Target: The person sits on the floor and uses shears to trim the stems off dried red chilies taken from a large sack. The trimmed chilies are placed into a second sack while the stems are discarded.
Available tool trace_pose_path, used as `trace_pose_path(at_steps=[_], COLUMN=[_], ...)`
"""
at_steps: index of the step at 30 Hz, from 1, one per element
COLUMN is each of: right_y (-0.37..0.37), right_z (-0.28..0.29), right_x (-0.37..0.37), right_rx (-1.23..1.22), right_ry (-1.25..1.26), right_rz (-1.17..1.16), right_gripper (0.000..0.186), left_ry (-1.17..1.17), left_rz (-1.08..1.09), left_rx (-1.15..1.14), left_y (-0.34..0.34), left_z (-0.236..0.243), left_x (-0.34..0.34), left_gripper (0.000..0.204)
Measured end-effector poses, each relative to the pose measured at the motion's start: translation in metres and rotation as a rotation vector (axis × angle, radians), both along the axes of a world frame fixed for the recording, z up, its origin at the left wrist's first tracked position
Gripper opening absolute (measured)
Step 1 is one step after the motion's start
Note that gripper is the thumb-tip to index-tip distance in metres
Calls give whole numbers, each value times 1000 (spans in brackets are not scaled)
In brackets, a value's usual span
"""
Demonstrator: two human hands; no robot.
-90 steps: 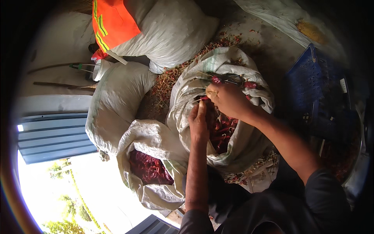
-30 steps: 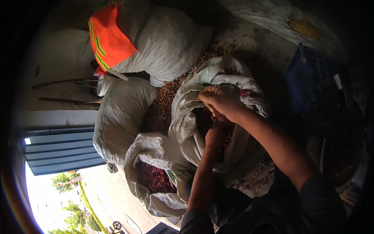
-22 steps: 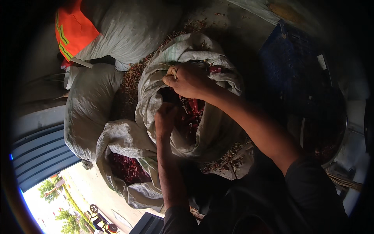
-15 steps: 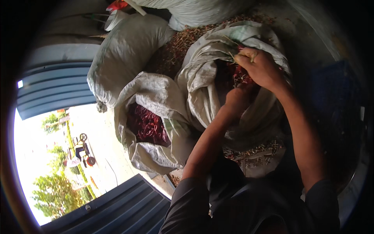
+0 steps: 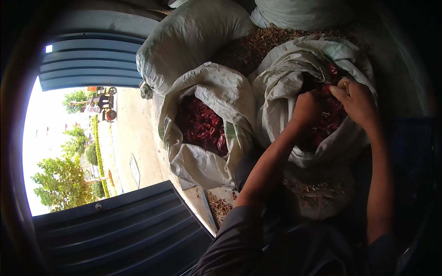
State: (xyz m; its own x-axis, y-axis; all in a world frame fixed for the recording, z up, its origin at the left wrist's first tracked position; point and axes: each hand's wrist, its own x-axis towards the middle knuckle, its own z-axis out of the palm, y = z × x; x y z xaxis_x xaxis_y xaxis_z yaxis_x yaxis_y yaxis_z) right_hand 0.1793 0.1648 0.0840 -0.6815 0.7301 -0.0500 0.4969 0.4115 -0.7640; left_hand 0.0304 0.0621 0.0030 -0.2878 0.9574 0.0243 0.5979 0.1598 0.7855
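Observation:
A white woven sack [image 5: 276, 99] stands open at the right, full of dried red chillies [image 5: 320, 131]. My right hand [image 5: 354, 101] is in its mouth, thumb and fingers closed near some red pods; what they hold is unclear. Just left and below, my left hand [image 5: 307, 106] reaches into the chillies with curled fingers, their tips hidden. Thin pale stalks lie over the rolled rim above my hands. Another open sack [image 5: 239, 101] of red chillies stands beside it on the left.
Two full sacks [image 5: 189, 32] [image 5: 299, 11] lie behind, with loose stalks [image 5: 271, 41] between. A dim blue crate [image 5: 410, 138] is at the right. Blue corrugated panels [image 5: 90, 60] [image 5: 119, 221] flank a bright opening; outside are trees and a scooter [image 5: 106, 103], apparently with a rider.
The view has swung toward the doorway, and the orange cloth has left it. My left hand has risen beside my right. The scooter outside has moved along relative to the trees.

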Motion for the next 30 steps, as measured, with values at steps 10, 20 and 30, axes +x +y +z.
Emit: trace_pose_path(at_steps=[10, 20, 30], right_y=[5, 16, 11], right_z=[-16, -33, -19], right_x=[-5, -13, -8], right_rx=[-165, -108, -225], right_ry=[112, 336, 163], right_rz=[-25, -136, -33], right_gripper=[37, 22, 19], left_ry=[-994, -778, -818], left_rz=[93, 242, 342], left_rx=[-87, -61, -14], left_y=[3, 1, 4], left_z=[51, 47, 50], left_x=[5, -4, 4], left_gripper=[33, 22, 10])
